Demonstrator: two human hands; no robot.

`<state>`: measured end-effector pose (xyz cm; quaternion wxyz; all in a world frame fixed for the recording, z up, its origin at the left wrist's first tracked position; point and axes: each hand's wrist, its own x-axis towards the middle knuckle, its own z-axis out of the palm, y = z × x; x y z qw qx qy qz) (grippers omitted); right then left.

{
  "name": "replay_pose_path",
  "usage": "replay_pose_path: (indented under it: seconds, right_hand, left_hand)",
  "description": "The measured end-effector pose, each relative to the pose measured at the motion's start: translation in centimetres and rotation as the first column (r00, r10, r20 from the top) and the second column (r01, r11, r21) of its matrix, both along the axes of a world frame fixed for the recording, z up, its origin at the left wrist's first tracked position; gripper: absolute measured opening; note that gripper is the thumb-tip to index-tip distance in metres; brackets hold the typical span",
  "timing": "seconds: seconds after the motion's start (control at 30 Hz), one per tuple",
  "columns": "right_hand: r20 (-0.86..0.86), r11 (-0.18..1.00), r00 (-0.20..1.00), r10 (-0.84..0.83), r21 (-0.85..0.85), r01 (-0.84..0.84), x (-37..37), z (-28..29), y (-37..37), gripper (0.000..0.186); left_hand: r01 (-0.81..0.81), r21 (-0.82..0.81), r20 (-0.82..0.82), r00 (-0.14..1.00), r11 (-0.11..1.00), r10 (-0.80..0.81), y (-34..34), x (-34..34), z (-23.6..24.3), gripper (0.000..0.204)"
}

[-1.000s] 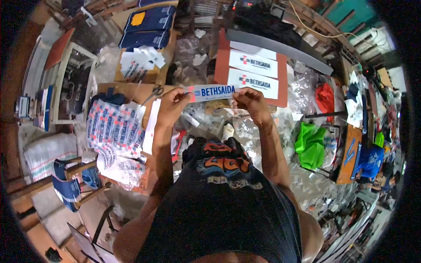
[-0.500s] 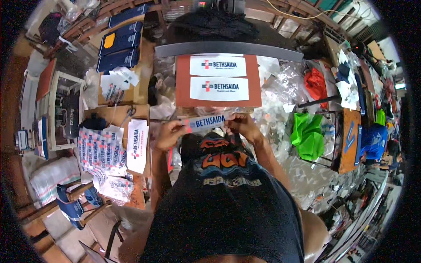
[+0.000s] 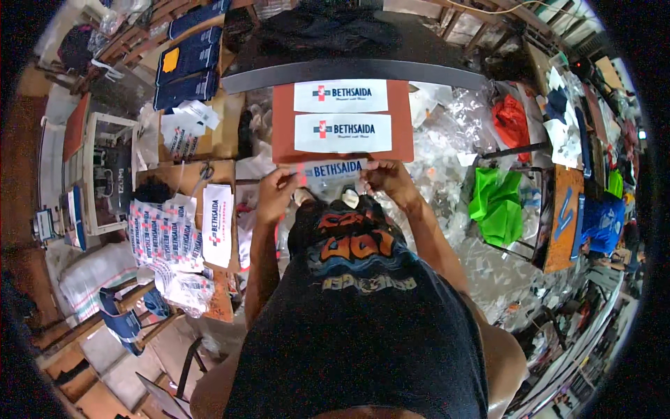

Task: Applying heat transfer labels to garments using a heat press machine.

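Stretched between my two hands is a clear transfer film strip (image 3: 328, 180) with dark blue printed lettering and a reddish mark. My left hand (image 3: 276, 194) pinches its left end and my right hand (image 3: 392, 184) its right end. The strip hangs just in front of a reddish-brown pad (image 3: 399, 126). Two white rectangular pieces lie on that pad, a far white piece (image 3: 377, 98) and a near white piece (image 3: 349, 144), each bearing a red and blue print. Behind the pad spans a dark press plate (image 3: 447, 78).
At left, a sheet of printed films (image 3: 157, 234), a stack of white printed pieces (image 3: 218, 223) and scissors (image 3: 204, 173) lie on boards. Folded navy cloths (image 3: 185, 77) sit farther back. To the right are red cloth (image 3: 511, 122), green cloth (image 3: 497, 202) and crumpled clear plastic (image 3: 453, 115).
Both hands have raised the film strip slightly, closer to the pad's near edge. The view has shifted a little, and my feet now show below the strip.
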<state>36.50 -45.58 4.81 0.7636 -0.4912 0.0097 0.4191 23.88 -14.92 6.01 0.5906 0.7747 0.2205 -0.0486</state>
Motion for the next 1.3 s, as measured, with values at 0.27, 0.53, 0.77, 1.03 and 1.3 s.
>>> replay_pose_path:
  seconds: [0.27,0.53,0.77,1.03,1.3]
  right_hand:
    - [0.35,0.983,0.919,-0.18,0.048,0.174,12.4,-1.2,5.2,0.008]
    - [0.629,0.944,0.734,-0.257,0.0,0.331,24.4,-6.8,9.0,0.026]
    - [0.997,0.62,-0.025,0.072,-0.025,0.784,35.2,-16.0,2.4,0.04]
    - [0.639,0.404,0.173,0.75,-0.649,0.644,19.2,-1.2,14.1,0.062]
    - [0.503,0.245,0.357,0.787,-0.786,0.568,18.6,-2.8,14.1,0.07]
  left_hand:
    - [-0.153,-0.338,0.242,0.939,0.929,0.243,1.0,2.3,-2.3,0.043]
    - [-0.407,-0.767,-0.211,0.89,0.497,0.404,5.2,-11.7,-14.6,0.032]
    - [-0.348,-0.856,-0.305,0.937,0.382,0.17,5.8,-22.5,-22.9,0.023]
    - [0.068,0.335,-0.452,0.887,0.94,0.098,-4.2,-29.2,-22.9,0.035]
    - [-0.741,-0.404,-0.544,0.666,0.536,0.511,-4.3,-31.5,-36.4,0.03]
